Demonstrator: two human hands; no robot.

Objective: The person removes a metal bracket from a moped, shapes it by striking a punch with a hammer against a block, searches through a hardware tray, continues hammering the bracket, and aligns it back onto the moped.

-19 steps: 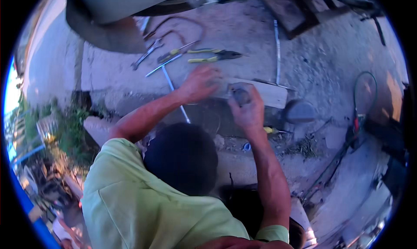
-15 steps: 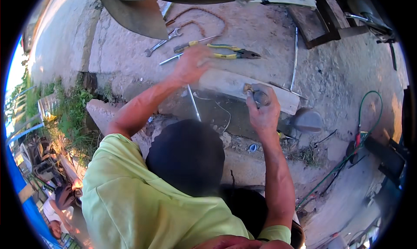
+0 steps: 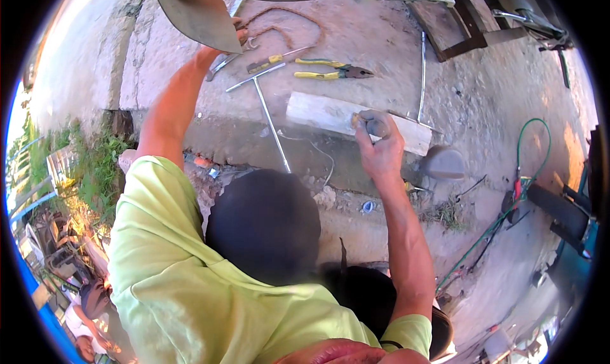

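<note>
My left hand [image 3: 241,35] reaches to the far left, mostly behind a grey curved panel [image 3: 197,21]. Only some fingers show, near the end of a wrench [image 3: 222,64]; whether they grip anything is hidden. My right hand [image 3: 385,145] is closed around a short, grey, round-ended cylindrical piece [image 3: 377,128], over a pale wooden board [image 3: 318,112]. A small brownish bit [image 3: 356,119] shows at its fingertips. Beyond the board lie yellow-handled pliers [image 3: 333,70] and a yellow-and-dark screwdriver [image 3: 265,63]. A T-handle wrench [image 3: 269,114] lies left of the board.
A long thin metal rod [image 3: 422,78] rests right of the pliers. A grey rounded piece [image 3: 443,163] sits past the board's right end. Further right are a dark frame [image 3: 467,27] and a green cord [image 3: 526,149]. Another person [image 3: 86,323] is at lower left.
My left hand has moved from the board's left end, out to the far left behind the curved panel. The right hand keeps its hold on the cylindrical piece over the board.
</note>
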